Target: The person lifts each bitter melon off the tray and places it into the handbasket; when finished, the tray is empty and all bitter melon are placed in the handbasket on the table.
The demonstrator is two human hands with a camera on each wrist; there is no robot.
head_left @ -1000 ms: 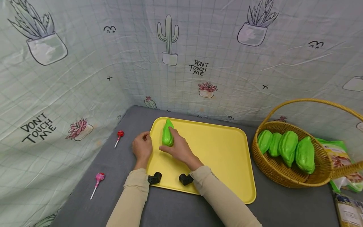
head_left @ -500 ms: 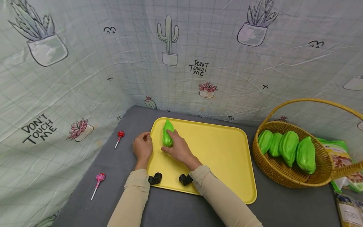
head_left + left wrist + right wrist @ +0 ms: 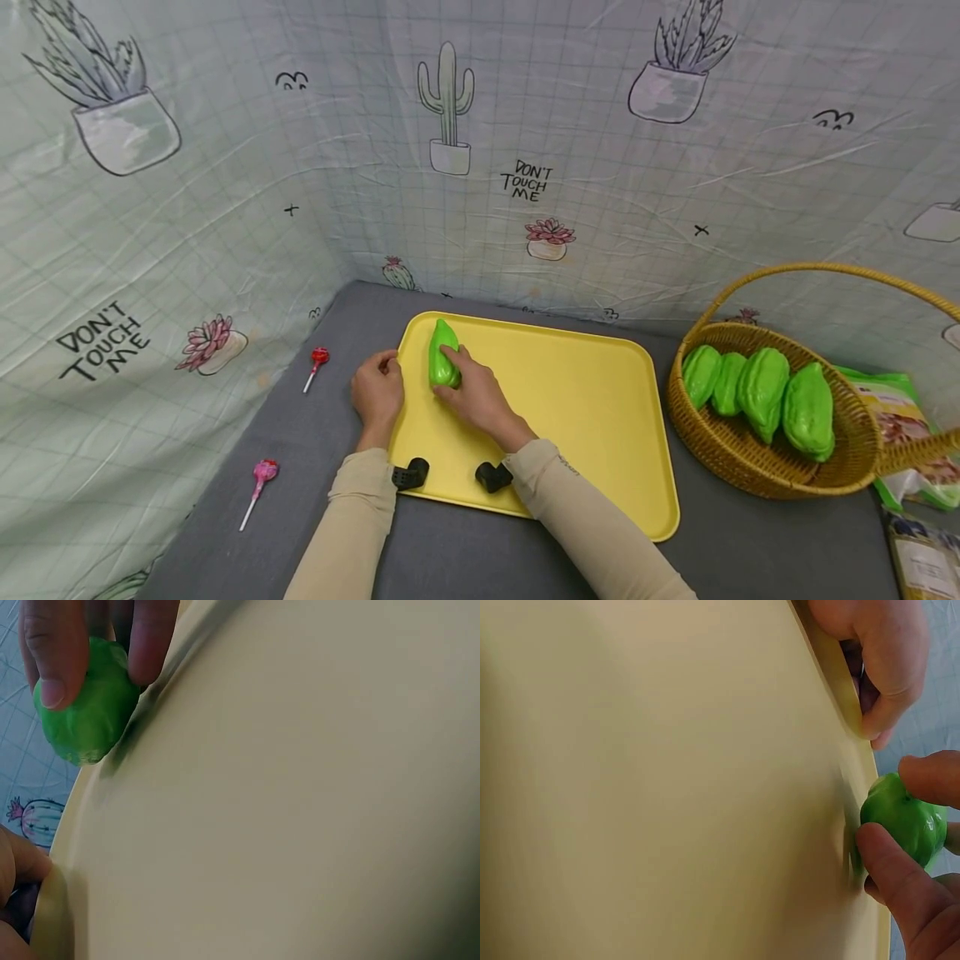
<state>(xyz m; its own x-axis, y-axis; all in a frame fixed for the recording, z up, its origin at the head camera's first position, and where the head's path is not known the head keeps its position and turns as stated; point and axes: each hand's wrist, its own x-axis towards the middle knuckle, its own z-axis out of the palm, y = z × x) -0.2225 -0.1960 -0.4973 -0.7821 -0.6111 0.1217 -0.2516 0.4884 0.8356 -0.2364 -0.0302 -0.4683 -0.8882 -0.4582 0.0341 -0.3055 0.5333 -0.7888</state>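
Observation:
A glossy green ridged fruit [image 3: 442, 354], tapered at its far end, is at the left part of the yellow tray [image 3: 562, 400]. My right hand [image 3: 480, 398] grips it from the right, the thumb at its near end and the fingers along its side. In the right wrist view, the fruit [image 3: 904, 821] sits between thumb and fingers, close over the tray with a shadow beside it. My left hand [image 3: 378, 390], fingers curled, holds the tray's left rim; in the left wrist view its fingertip lies right on the rim [image 3: 64, 900].
A wicker basket [image 3: 757, 475] with a tall handle holds several similar green fruits [image 3: 763, 390] at the right. Packaged bags [image 3: 900, 417] lie beyond it. Two lollipops, a red one [image 3: 319, 357] and a pink one [image 3: 264, 472], lie at the left. Patterned cloth [image 3: 337, 150] walls the table.
The right thumb has moved in from beside the green fruit to its near end, closing the grip. The fruit has hardly moved, and the left hand stays at the tray rim.

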